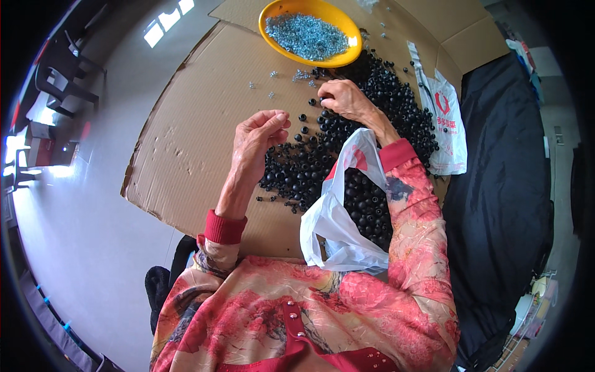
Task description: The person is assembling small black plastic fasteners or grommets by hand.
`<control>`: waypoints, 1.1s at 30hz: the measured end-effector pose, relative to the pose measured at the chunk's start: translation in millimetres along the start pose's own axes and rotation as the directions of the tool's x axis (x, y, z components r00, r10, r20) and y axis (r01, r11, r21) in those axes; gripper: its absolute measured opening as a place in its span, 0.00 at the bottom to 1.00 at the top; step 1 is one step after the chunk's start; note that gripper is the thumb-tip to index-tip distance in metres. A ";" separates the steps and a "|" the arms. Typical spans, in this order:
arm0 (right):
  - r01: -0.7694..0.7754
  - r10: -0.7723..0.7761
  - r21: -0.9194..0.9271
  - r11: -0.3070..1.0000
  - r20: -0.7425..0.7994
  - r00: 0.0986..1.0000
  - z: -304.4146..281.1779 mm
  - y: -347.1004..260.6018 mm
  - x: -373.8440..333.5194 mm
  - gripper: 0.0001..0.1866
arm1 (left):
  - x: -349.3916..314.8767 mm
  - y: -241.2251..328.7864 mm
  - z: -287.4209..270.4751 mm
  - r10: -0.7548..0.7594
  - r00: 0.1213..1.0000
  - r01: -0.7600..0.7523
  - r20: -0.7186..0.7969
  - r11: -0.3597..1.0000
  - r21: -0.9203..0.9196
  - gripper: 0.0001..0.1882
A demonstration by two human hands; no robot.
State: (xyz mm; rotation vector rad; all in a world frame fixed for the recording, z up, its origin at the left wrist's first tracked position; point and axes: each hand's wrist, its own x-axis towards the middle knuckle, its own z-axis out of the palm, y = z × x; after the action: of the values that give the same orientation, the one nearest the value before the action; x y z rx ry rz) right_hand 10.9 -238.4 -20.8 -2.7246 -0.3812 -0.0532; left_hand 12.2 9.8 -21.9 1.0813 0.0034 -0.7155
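My left hand (263,132) is raised over the cardboard, thumb and fingers pressed together; whatever is in the pinch is too small to make out. Farther off to the right, my right hand (348,101) bends down at the upper edge of a heap of black beads (310,155), many with a hole. A dark bead shows at its curled fingertips. Close beyond this hand stands a yellow bowl (350,57) full of small clear bluish pieces (307,37). A few similar clear pieces (300,75) lie loose between the bowl and my left hand.
An open white plastic bag (338,229) with black beads by it lies against my right forearm. Another white bag (447,124) lies flat at the right. Cardboard (180,136) covers the work surface, black cloth (496,186) hangs beside it, and a dark chair (62,80) stands far left.
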 end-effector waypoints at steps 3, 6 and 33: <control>-0.236 0.225 0.445 0.864 0.079 0.971 -26.9 -34.1 -6.1 0.09 | -4.4 1.2 8.5 0.041 0.999 -0.040 0.007 0.997 -0.072 0.11; -0.259 0.269 0.716 0.649 0.103 0.958 -42.8 -61.1 -11.5 0.11 | -11.0 8.0 22.3 0.034 0.997 -0.020 0.072 0.983 -0.184 0.11; 0.397 -0.341 0.080 0.914 -0.377 0.861 -63.5 -145.8 -3.8 0.11 | -26.7 17.8 20.1 0.198 0.893 0.091 0.403 0.799 -0.594 0.13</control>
State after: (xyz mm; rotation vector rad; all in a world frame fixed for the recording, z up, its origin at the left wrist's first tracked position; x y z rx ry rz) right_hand -31.3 -134.1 91.6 -2.3822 -0.7600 -0.5896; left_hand -5.8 12.6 11.3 0.2803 -0.1871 -0.8236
